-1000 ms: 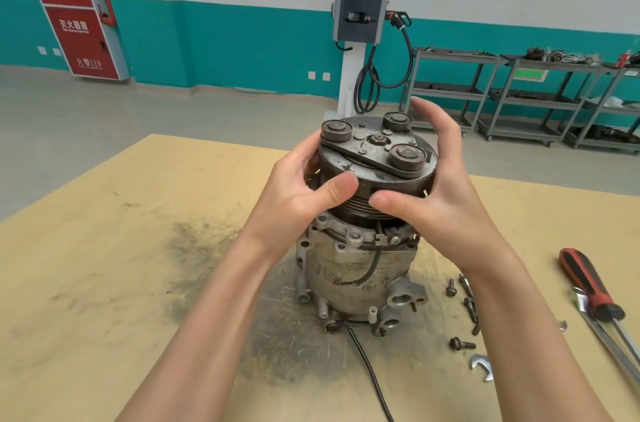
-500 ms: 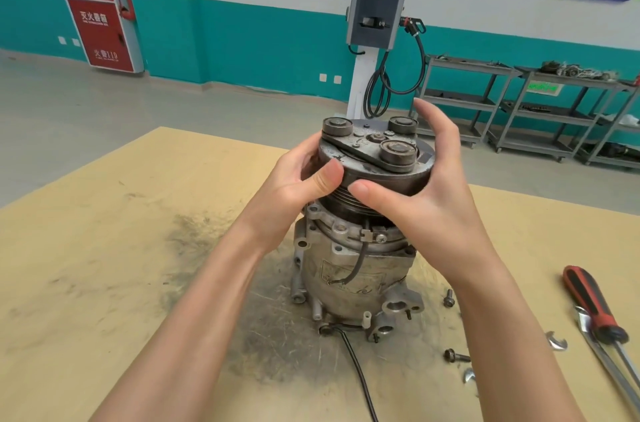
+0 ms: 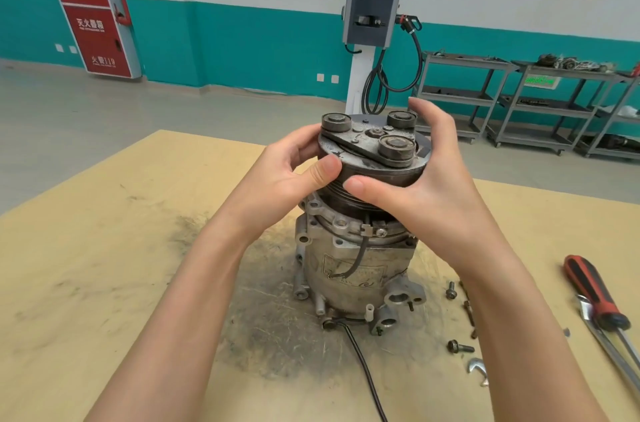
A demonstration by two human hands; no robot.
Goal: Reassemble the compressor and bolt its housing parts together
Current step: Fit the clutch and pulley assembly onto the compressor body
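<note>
The compressor (image 3: 353,262) stands upright on the stained middle of the counter (image 3: 104,248), its pulley end uppermost and a black cable (image 3: 363,369) trailing from its base toward the viewer. The round pulley (image 3: 374,162) at the top is held from both sides: the left hand (image 3: 287,176) is curled round its left edge with the thumb pressed on the grooved rim, and the right hand (image 3: 433,186) is wrapped round the right edge, its thumb meeting the other at the front and its fingers reaching over the far side. Each grip is thus closed on the pulley.

The step in hand is judged to be the seating of the upper part on the body, by turning or pressing it until it sits square; whether it is fully home cannot be told. The bolting is not yet begun: loose bolts (image 3: 459,347) lie on the counter just right of the base, with a small spanner (image 3: 476,369) near them and a red-handled screwdriver (image 3: 595,297) further right.

The next move would call for the bolt holes in the flange (image 3: 339,222) to be lined up, one hand to be freed, and a bolt to be taken up and started by hand before any tool is used.
</note>
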